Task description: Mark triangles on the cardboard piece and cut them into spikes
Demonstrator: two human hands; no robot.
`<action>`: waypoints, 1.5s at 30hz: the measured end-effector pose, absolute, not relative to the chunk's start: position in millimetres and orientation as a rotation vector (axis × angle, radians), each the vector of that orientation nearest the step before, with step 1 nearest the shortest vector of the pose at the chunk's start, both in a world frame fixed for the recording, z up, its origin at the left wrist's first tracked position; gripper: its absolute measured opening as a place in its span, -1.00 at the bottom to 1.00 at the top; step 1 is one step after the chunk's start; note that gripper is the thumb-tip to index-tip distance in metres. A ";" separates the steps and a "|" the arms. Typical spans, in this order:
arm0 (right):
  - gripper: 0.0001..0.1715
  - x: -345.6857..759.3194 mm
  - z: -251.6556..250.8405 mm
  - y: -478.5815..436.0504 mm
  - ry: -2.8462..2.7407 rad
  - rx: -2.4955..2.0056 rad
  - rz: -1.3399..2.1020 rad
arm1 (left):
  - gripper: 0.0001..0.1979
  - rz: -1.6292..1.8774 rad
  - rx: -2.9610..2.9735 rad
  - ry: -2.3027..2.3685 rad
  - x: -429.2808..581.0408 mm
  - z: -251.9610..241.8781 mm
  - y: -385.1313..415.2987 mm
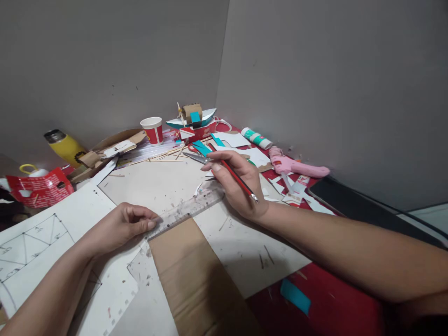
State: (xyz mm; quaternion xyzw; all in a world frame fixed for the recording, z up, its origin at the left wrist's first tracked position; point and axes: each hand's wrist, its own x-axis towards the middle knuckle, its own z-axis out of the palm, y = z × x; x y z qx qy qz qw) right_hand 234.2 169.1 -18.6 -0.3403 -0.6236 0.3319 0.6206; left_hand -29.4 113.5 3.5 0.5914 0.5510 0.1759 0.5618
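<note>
A clear ruler (182, 209) lies slanted across the far end of a brown cardboard strip (189, 270). My left hand (131, 221) pinches the ruler's left end between thumb and fingers. At the other end my right hand (241, 182) holds a red and black pencil (238, 178), its side over or beside the ruler's right end. Whether that hand touches the ruler I cannot tell. Scissors (196, 157) lie just beyond the right fingers, partly hidden by them. Under the strip is a pale, stained board (140, 179).
Left: paper with a truss drawing (38, 238), red wrapper (42, 186), yellow bottle (66, 147). Behind: paper cup (152, 130), model boat (192, 116), thin sticks. Right: pink glue gun (297, 165), white-green tube (257, 138), paper scraps, dark flat device (350, 200). A blue piece (296, 297) lies on red cloth in front.
</note>
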 end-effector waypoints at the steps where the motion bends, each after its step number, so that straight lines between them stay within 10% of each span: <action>1: -0.81 234.5 -18.8 168.4 -1.449 -0.776 0.752 | -0.75 0.418 1.394 1.299 -29.5 3.4 113.4; 35: -0.67 237.1 -9.0 153.5 -1.632 -0.808 0.621 | -0.69 0.329 1.486 1.313 -27.2 6.3 114.1; 45: -0.80 222.4 -6.4 110.7 -1.875 -0.833 1.355 | -0.68 0.329 1.511 1.259 -25.7 5.6 113.6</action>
